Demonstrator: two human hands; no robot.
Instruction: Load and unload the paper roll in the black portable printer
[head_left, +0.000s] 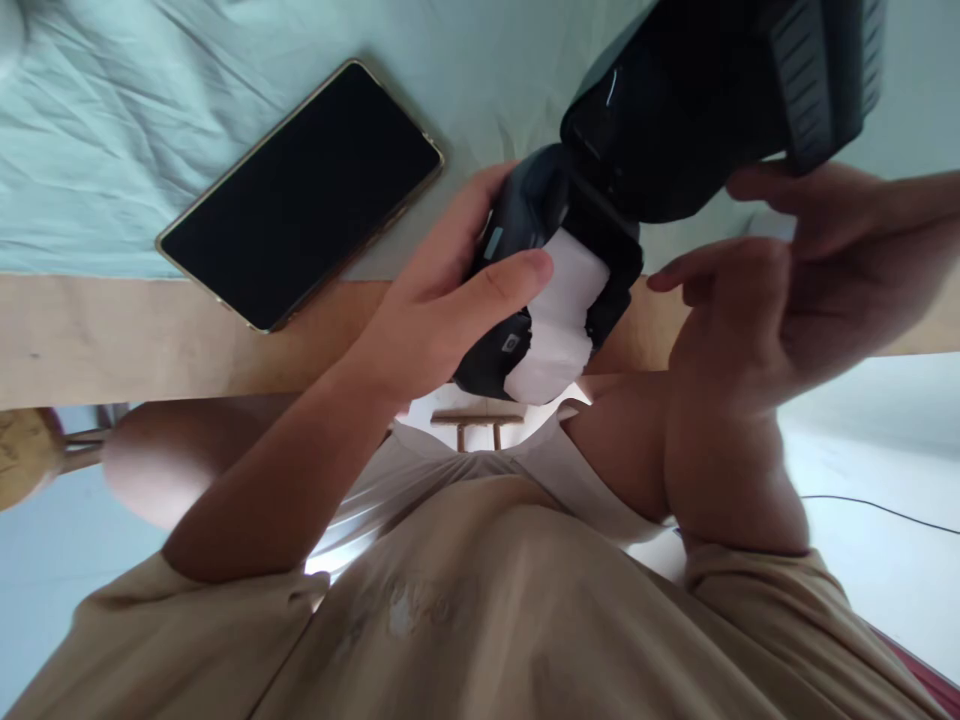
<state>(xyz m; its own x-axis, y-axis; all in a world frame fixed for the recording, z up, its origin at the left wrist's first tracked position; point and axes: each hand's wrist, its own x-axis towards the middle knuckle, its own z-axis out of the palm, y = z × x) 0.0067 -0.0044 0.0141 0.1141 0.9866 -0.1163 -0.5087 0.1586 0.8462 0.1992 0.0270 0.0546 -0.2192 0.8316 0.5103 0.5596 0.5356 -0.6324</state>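
Note:
My left hand (442,310) is wrapped round the black body (487,350) of what looks like a portable receipt printer. Its thumb presses on the white paper roll (562,320) sitting inside. A large black cover (675,110) stands swung up and away from the body, toward the upper right. Below that cover is my right hand (810,260), its fingers apart and slightly blurred. One fingertip appears to touch the cover's lower edge, while another points at the printer body. A small pale patch shows between these fingers; I cannot tell what it is.
A smartphone (304,195) with a dark screen lies tilted on the pale green cloth (105,130), its lower end over the wooden table edge (90,335). My lap is below. A yellow round object (26,455) shows at far left, a thin black cable (877,507) at right.

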